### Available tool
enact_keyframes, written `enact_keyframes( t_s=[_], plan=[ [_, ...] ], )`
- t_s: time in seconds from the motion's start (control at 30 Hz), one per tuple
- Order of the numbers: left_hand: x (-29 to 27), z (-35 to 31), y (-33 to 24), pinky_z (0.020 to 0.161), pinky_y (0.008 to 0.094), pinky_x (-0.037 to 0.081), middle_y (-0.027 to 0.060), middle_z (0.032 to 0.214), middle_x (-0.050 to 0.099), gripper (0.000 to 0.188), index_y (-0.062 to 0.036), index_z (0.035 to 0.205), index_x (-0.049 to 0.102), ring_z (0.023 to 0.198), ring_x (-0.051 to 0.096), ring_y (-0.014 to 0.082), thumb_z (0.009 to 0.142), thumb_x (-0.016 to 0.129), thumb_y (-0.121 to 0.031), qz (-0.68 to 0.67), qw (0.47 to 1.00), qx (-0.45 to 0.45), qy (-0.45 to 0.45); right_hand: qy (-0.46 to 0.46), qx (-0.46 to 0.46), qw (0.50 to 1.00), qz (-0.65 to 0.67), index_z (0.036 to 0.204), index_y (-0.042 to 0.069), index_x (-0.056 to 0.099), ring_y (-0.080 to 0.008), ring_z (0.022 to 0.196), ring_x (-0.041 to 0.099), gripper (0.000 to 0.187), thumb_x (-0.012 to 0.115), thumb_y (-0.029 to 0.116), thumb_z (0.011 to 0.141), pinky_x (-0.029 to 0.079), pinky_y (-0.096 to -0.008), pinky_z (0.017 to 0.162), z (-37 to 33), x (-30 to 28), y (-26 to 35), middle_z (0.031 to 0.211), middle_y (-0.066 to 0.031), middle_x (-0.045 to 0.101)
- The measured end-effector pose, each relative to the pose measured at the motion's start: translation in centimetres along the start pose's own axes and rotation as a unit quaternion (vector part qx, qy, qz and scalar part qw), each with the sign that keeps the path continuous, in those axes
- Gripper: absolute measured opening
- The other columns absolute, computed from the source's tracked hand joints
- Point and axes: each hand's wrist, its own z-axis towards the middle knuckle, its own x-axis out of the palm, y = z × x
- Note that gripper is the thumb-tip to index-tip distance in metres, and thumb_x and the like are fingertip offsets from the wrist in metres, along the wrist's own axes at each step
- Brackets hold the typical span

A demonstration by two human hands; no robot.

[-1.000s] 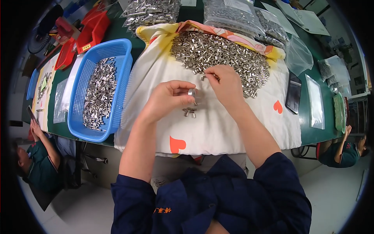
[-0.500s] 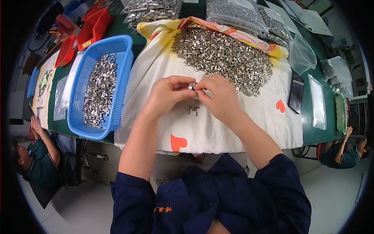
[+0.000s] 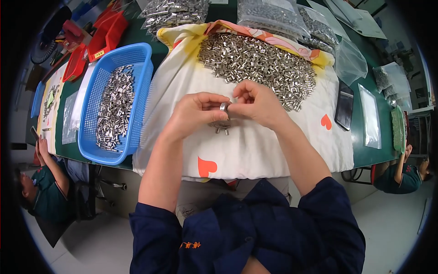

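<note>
The left hand (image 3: 195, 110) is pinching a round metal piece (image 3: 223, 107), apparently steadying it for the right hand (image 3: 259, 106), whose grip is unclear.

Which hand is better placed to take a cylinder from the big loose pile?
Right, probably. The right hand is nearer the pile of metal cylinders, while the left hand pinches a round metal part. Whether the right one holds anything is unclear.
</note>
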Motion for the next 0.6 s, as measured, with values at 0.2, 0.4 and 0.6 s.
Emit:
enact_keyframes(
  t_s=[0.2, 0.4, 0.6],
  plan=[
    [0.7, 0.2, 0.0, 0.065, 0.0195, 0.047, 0.0016, 0.085, 0.062, 0.031, 0.0006, 0.102, 0.059, 0.075, 0.057, 0.0056, 0.072, 0.067, 0.000, 0.015, 0.999, -0.016, 0.026, -0.201, -0.267, 0.872, -0.357, 0.077, 0.012, 0.064, -0.0235, 0.076, 0.052, 0.009, 0.062, 0.009, 0.069, 0.040, -0.0358, 0.072, 1.5, 0.0, -1.5, 0.072, -0.0030, 0.055],
    [0.5, 0.1, -0.3, 0.066, 0.0197, 0.047, 0.0032, 0.087, 0.062, 0.030, 0.0015, 0.103, 0.058, 0.077, 0.058, 0.0069, 0.074, 0.064, 0.001, 0.012, 1.000, -0.009, 0.026, -0.188, -0.274, 0.844, -0.421, 0.079, 0.008, 0.064, -0.0189, 0.074, 0.053, 0.009, 0.062, 0.007, 0.070, 0.042, -0.0316, 0.069, 0.9, 0.7, -1.1, 0.074, -0.0025, 0.056],
    [0.1, 0.3, 0.3, 0.070, 0.0211, 0.048, 0.0064, 0.090, 0.062, 0.032, 0.0040, 0.106, 0.055, 0.080, 0.059, 0.0102, 0.075, 0.063, 0.001, -0.040, 0.998, 0.024, -0.034, -0.049, -0.084, 0.994, -0.046, 0.080, 0.003, 0.062, -0.0104, 0.070, 0.056, 0.007, 0.060, 0.005, 0.074, 0.044, -0.0240, 0.064, -0.7, 0.7, 1.4, 0.080, -0.0037, 0.062]
  ],
)
